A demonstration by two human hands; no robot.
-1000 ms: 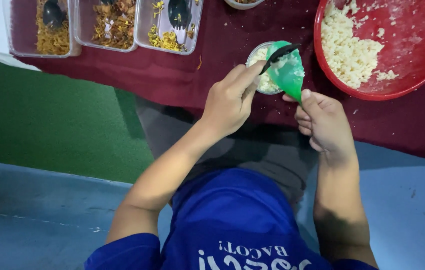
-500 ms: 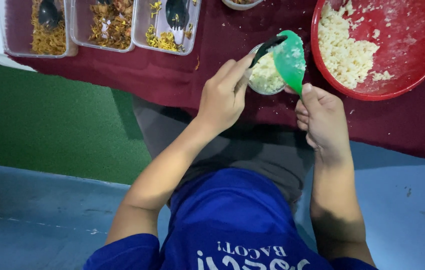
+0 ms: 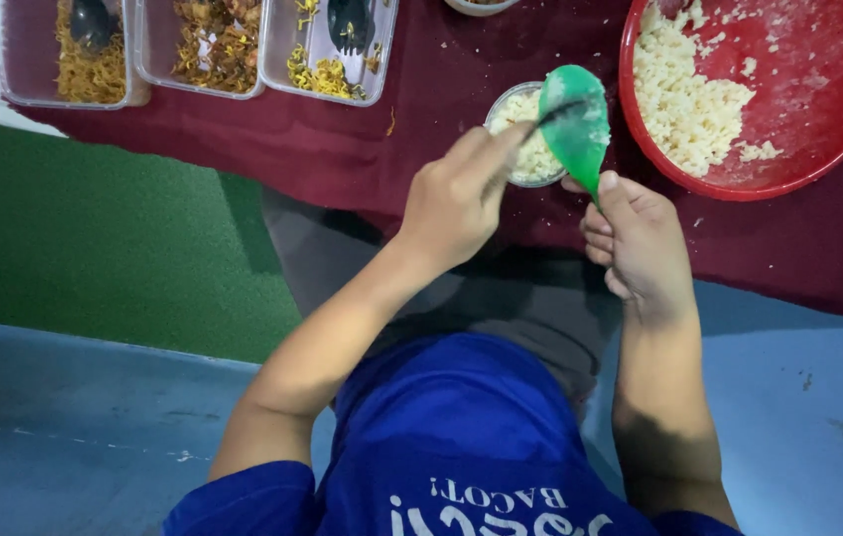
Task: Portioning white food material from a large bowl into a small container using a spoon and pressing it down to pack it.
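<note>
Seen from the head camera, your left hand [image 3: 456, 199] sits just above the centre of the frame, fingers pinched together on a thin dark utensil [image 3: 560, 111] whose tip reaches across the blade of the green plastic rice paddle [image 3: 577, 124]. Your right hand [image 3: 640, 243] is just right of centre, fingers curled shut around the paddle's handle, thumb pressed along it; the blade stands tilted upward, and a few white grains cling to it.

The paddle's blade partly covers a small round clear cup of white rice [image 3: 522, 134], which stands on the dark red tablecloth [image 3: 421, 109] in the upper middle of the frame, just beyond your left fingertips. To its right, in the upper right corner, lies a big round red plastic bowl [image 3: 818, 99] with a heap of white rice [image 3: 684, 104] against its left side and loose grains scattered over its bottom.

Along the top left you have three clear rectangular containers side by side: one with yellow shredded food [image 3: 84, 60], one with brownish mixed food [image 3: 218, 45], and one with a little yellow food [image 3: 327, 55] along its near side. Dark spoons rest in the first and third.

Below the table edge you see a green floor [image 3: 94, 238] at the left and your blue shirt [image 3: 461, 437] at the bottom centre.
</note>
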